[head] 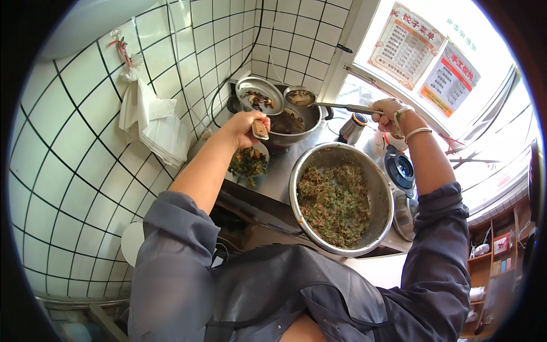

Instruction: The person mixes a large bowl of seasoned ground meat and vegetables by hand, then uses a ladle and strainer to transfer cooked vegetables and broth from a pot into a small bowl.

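My left hand [245, 130] grips the wooden-ended handle of a round metal skimmer [260, 95]. Dark and yellowish cooked bits lie in the skimmer, which is held over the far left side of a metal pot [295, 139]. My right hand [391, 116], in a clear plastic glove, is closed around the handle of a metal ladle [300, 97]. The ladle's bowl, with brownish liquid in it, hangs above the pot's far rim. Dark liquid shows inside the pot, partly hidden by the skimmer. Nearer to me stands a large steel basin [384, 222] of minced filling [335, 205] flecked with green.
A bowl [266, 154] of wilted greens sits under my left wrist. Right of the basin are a steel-and-black container [352, 128], a dark blue lid [399, 166] and a metal bowl [404, 216]. White bags [158, 124] hang on the tiled wall; printed sheets cover the window.
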`<move>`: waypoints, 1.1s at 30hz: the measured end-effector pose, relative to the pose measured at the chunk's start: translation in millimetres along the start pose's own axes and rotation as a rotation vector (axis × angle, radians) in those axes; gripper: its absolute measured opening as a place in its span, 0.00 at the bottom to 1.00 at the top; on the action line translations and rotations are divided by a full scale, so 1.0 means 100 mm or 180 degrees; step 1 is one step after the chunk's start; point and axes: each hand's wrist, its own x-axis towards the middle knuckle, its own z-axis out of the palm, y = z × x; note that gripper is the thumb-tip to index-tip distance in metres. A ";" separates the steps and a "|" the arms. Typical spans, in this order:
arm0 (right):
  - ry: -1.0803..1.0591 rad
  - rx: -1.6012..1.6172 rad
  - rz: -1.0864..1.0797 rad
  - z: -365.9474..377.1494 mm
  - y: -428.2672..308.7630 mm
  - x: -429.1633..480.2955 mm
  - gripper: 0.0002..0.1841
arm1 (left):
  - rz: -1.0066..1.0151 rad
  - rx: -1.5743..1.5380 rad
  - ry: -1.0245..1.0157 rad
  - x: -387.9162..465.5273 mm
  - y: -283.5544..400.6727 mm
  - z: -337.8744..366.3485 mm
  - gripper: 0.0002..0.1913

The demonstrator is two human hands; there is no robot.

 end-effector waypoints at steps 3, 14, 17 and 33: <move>0.0038 -0.0108 -0.0094 0.05 0.00 0.05 0.07 | -0.0341 -0.0403 -0.0287 0.10 -0.07 0.01 0.09; 0.1373 -0.4782 -0.2871 0.52 0.57 0.21 0.18 | -0.0600 -0.0512 -0.0651 0.20 -0.15 0.09 0.11; 0.1658 -0.4976 -0.2582 0.54 0.68 0.04 0.22 | -0.0594 -0.0470 -0.0558 0.18 -0.12 0.08 0.11; 0.1349 -0.4375 -0.1750 0.59 0.56 0.41 0.19 | -0.0355 -0.0425 -0.0419 -0.12 0.03 0.08 0.12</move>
